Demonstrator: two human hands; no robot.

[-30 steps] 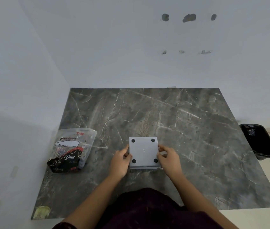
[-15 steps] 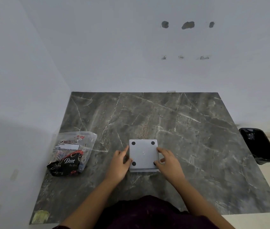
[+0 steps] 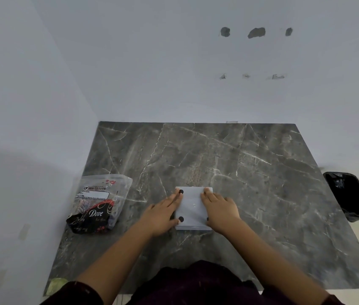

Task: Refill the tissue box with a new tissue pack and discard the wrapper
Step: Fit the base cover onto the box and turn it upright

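Observation:
The white square tissue box lies upside down on the dark marble table, its base with black rubber feet facing up. My left hand rests flat on the left part of the base, fingers stretched forward. My right hand rests flat on the right part and hides the feet on that side. Neither hand grips the box. A clear plastic tissue pack with black and red "Dove" print lies at the table's left edge, apart from both hands. I cannot tell how full it is.
A black bin lined with a black bag stands on the floor past the table's right edge. White walls close off the table at the back and left. A yellowish sticker sits at the near left corner.
Both hands have moved from the box's near side edges up onto its base and now lie flat on it. The box and the tissue pack stay where they were.

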